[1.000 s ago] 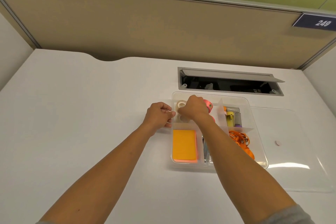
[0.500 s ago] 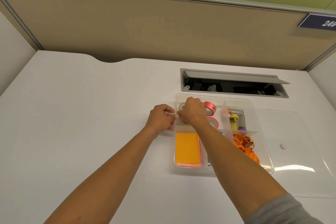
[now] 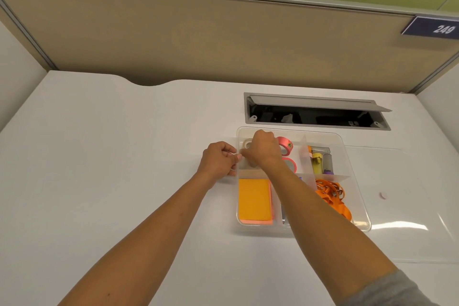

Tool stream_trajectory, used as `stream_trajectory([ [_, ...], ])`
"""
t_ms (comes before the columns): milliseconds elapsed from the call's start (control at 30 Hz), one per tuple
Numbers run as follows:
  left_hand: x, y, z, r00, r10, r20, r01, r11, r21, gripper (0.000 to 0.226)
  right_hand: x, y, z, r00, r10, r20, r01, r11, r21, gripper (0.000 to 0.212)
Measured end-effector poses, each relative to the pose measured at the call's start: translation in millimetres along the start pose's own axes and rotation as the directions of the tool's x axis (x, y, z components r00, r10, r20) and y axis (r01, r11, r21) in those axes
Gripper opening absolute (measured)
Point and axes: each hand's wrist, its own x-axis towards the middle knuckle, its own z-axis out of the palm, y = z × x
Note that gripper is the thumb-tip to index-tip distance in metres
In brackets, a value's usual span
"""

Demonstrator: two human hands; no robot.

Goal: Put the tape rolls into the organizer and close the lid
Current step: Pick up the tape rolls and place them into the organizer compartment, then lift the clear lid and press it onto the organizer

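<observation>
The clear organizer [image 3: 349, 156] sits open on the white desk. Its back-left compartment holds two pink tape rolls [image 3: 285, 144] [image 3: 290, 164] and a pale beige roll [image 3: 246, 143]. My right hand [image 3: 263, 150] reaches into that compartment with its fingers curled down on another beige roll [image 3: 251, 163], which it mostly hides. My left hand [image 3: 218, 159] is just outside the left wall, fingers pinched on the rim. The clear lid [image 3: 409, 218] lies flat on the desk to the right of the organizer.
Other compartments hold an orange sticky-note pad [image 3: 254, 200], orange clips [image 3: 331, 192] and small yellow and purple items [image 3: 320, 161]. An open cable hatch [image 3: 315, 112] lies behind the organizer. A partition wall bounds the back of the desk.
Both hands stay at the back-left compartment. My left hand has closed in a little against the organizer's left wall.
</observation>
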Motion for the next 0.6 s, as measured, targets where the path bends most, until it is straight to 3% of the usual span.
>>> stream_trajectory([
  [100, -2.6, 1.2, -2.0, 1.0, -0.004, 0.005, 0.004, 1.0, 0.006, 0.027, -11.4, 4.1, -16.4, 0.998, 0.029, -0.051, -0.023, 0.993, 0.112, 0.037],
  [233, -10.6, 2.1, -7.2, 1.0, -0.01, -0.029, 0.01, 1.0, 0.003, 0.036, -46.9, 30.4, -39.3, 0.976, -0.002, -0.218, 0.069, 0.951, 0.301, 0.049],
  [333, -20.4, -5.2, -7.5, 0.998, 0.001, -0.06, 0.0, 1.0, 0.021, 0.037, -77.3, 61.4, -54.0, 0.929, 0.03, -0.37, 0.13, 0.907, 0.401, 0.038],
  [600, -61.7, -35.7, 9.5, 0.998, 0.021, -0.062, -0.016, 0.996, 0.083, 0.06, -148.8, 178.5, -67.2, 0.781, 0.458, -0.425, -0.174, 0.813, 0.556, 0.046],
])
